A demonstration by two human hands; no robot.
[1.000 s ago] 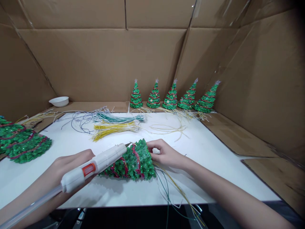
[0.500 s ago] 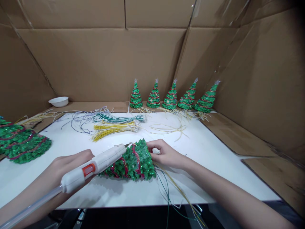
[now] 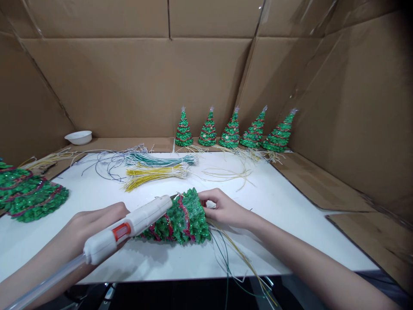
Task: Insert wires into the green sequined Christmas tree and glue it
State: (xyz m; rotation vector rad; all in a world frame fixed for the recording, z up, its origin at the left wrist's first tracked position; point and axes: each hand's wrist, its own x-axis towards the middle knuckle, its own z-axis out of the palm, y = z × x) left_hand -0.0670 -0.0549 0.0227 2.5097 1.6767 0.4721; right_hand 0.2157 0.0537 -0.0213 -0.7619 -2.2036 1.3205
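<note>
Our left hand (image 3: 108,213) is closed around the grip of a white glue gun (image 3: 143,218), most of the grip hidden behind the gun's body, and our right hand (image 3: 222,208) is clamped on the rim of a green tree (image 3: 198,211), its fingertips out of sight at the base. The two hands are apart, with the tree between them. It lies on its side on the bench (image 3: 274,200), near the front edge, its long axis running roughly left to right: wide base toward our right hand, which is the nearer, narrowing end hidden behind the gun. The nozzle (image 3: 174,196) points at the tree's upper side; we can't tell if it touches. The tree looks ruffled and glittery, wound with red garland (image 3: 185,211). Loose wires (image 3: 240,254) trail from near its base over the front edge.
</note>
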